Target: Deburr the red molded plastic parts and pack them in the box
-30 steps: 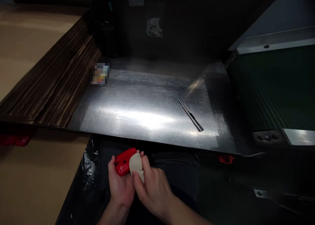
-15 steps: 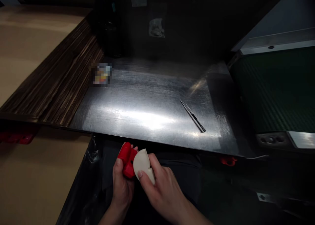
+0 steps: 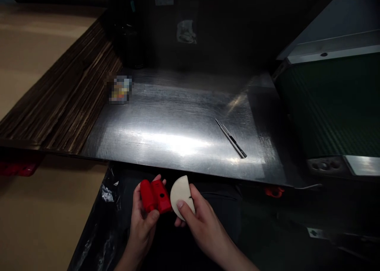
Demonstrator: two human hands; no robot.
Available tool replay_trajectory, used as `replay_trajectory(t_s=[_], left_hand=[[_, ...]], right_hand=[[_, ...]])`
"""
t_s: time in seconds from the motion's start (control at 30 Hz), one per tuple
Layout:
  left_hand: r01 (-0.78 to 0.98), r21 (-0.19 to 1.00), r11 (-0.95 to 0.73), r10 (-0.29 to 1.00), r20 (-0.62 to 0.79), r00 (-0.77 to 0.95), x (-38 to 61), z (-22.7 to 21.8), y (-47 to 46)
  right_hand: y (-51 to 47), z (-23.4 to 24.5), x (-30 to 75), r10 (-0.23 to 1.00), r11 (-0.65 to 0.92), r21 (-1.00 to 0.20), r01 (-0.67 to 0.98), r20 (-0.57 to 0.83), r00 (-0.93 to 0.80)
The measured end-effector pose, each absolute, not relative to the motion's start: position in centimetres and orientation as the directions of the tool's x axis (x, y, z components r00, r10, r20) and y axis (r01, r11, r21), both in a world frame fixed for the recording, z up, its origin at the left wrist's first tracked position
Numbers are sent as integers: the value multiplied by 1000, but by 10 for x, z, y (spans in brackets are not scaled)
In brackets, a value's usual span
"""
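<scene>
Below the near edge of a shiny metal worktop (image 3: 166, 120), my left hand (image 3: 141, 223) grips a red plastic part (image 3: 154, 195) with a small dark hole in its face. Beside it, my right hand (image 3: 199, 222) pinches a cream half-round piece (image 3: 181, 192) between thumb and fingers. The two parts sit side by side, close together, with a narrow gap showing between them. Both hands hover over a dark area with black plastic sheeting (image 3: 103, 211).
A thin dark pen-like tool (image 3: 230, 138) lies on the right of the worktop. A stack of striped dark boards (image 3: 62, 97) borders its left side. A green conveyor belt (image 3: 332, 105) stands to the right. Red clamps (image 3: 273, 191) (image 3: 18, 169) show under the edges.
The cream piece has come away from the red part and moved right. My left hand has turned the red part so its face with the hole shows.
</scene>
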State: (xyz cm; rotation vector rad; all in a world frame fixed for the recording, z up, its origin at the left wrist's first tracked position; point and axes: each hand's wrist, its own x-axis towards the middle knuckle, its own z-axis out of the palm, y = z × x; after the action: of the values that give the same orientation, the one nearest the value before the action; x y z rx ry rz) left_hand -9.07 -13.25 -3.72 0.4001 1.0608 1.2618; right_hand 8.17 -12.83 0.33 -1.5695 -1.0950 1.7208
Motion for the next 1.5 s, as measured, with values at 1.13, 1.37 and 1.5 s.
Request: replay_trajectory(t_s=[1.13,1.37,1.5], left_hand=[[-525,803,283,885,-429,-179,-85,-30,-127],[-538,783,311,869,-464,-172,-83,-29,-126],[-533,787,312,883,-448,-144,-87,-38,-129]], right_hand=[[-117,10,64,906,-83,-589,804,-380,-185],[-117,12,65,908,-58,-615,786,-360,-215],[-115,16,66,906,-32,-620,784,-349,-239]])
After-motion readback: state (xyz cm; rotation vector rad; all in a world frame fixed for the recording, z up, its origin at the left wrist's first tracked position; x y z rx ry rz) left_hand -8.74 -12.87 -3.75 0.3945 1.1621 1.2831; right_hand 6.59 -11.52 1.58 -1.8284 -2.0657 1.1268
